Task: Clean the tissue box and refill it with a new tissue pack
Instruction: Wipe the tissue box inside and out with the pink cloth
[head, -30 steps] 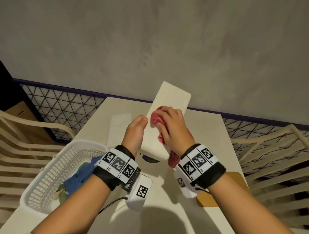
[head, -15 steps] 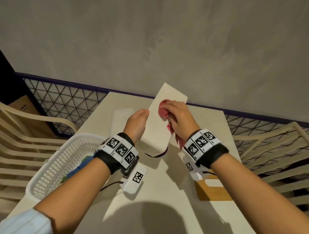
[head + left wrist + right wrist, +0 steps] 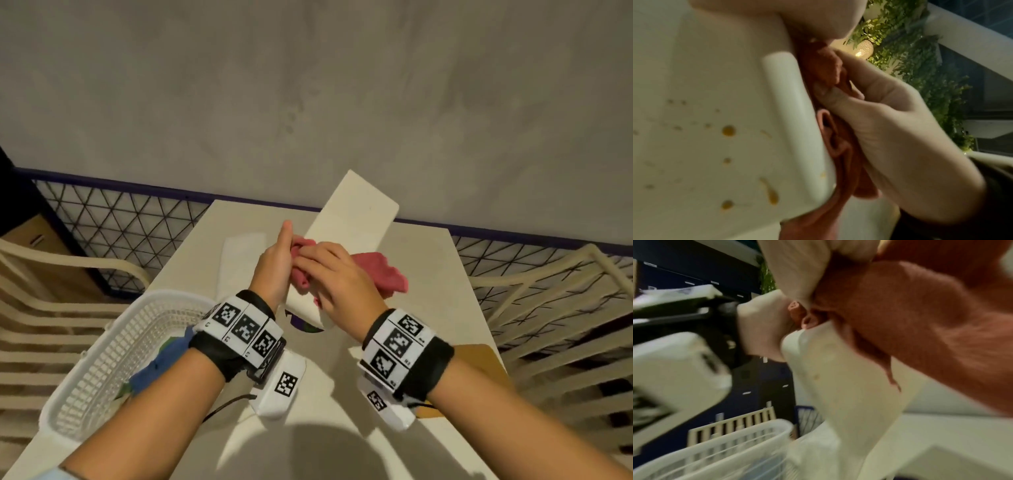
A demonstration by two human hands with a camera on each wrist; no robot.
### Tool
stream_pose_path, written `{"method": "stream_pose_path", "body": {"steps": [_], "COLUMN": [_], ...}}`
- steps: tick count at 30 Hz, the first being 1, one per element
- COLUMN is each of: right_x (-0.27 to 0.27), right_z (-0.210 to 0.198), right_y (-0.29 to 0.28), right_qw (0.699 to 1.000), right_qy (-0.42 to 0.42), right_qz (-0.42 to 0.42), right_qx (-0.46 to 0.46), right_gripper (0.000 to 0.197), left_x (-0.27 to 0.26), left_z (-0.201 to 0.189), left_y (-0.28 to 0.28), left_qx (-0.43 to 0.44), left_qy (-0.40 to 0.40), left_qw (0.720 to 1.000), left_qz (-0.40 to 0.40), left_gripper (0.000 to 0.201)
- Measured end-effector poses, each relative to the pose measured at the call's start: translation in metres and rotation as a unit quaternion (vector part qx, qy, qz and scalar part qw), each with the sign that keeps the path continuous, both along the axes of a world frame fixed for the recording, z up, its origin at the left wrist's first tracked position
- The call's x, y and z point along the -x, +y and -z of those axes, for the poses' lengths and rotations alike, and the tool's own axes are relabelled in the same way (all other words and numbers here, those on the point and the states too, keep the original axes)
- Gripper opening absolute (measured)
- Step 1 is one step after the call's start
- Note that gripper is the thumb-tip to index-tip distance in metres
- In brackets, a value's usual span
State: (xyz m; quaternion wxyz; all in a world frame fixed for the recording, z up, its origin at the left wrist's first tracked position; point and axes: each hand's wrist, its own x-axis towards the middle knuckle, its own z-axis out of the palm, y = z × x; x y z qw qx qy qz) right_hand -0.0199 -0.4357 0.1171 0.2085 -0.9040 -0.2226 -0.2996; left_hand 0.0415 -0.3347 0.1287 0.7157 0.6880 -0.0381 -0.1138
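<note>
I hold the white tissue box (image 3: 356, 219) tilted up over the table, its far end raised. My left hand (image 3: 275, 255) grips its left edge, thumb pointing up. My right hand (image 3: 318, 263) clutches a bunched red cloth (image 3: 388, 274) and presses it against the box face, next to the left hand. In the left wrist view the box (image 3: 715, 129) shows several orange stains, with the cloth (image 3: 824, 69) squeezed in the right hand's fingers (image 3: 838, 97) along its edge. The right wrist view is blurred but shows the cloth (image 3: 920, 321) on the box (image 3: 838, 378). A flat white tissue pack (image 3: 239, 260) lies on the table behind my left hand.
A white plastic basket (image 3: 113, 346) holding blue cloth stands at the table's left front. A wooden board (image 3: 479, 366) lies by my right wrist. Cream chairs (image 3: 548, 308) flank the white table (image 3: 421, 308). A wire mesh fence (image 3: 120, 219) and a grey wall run behind.
My right hand has dragged the red cloth down and left across the box face, up against my left hand. The cloth's loose end now hangs out on the right.
</note>
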Motion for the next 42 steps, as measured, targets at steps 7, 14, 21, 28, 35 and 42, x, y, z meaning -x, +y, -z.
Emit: {"method": "stream_pose_path", "body": {"steps": [7,14,21,28,35,42], "right_x": [-0.035,-0.021,-0.013,0.013,-0.013,-0.018], "right_z": [-0.025,-0.018,-0.025,-0.008,-0.028,-0.050], "right_y": [-0.045,-0.037,-0.043,-0.006,-0.043,-0.032], "right_qw": [0.992,0.979,0.974,0.995,0.984,0.977], "right_qy": [0.042,0.067,0.130,0.091,0.071,0.062], "right_qz": [0.115,0.194,0.186,0.023,0.162,0.193], "right_qx": [-0.032,-0.013,-0.010,0.040,-0.035,-0.068], "right_gripper": [0.048,0.043,0.048,0.034,0.040,0.043], "left_x": [0.008,0.009,0.003,-0.011,0.004,0.020], "left_z": [-0.001,0.005,0.000,-0.019,-0.015,-0.016], "left_y": [-0.011,-0.006,-0.011,-0.003,0.003,0.008], "left_qx": [-0.006,-0.029,-0.041,0.033,-0.018,-0.163], "left_qy": [-0.020,-0.058,-0.048,-0.017,-0.053,-0.239], "left_qw": [0.999,0.998,0.998,0.999,0.998,0.957], "left_qz": [-0.026,-0.001,0.026,-0.009,0.011,0.027], "left_gripper": [0.041,0.030,0.031,0.020,0.021,0.033]}}
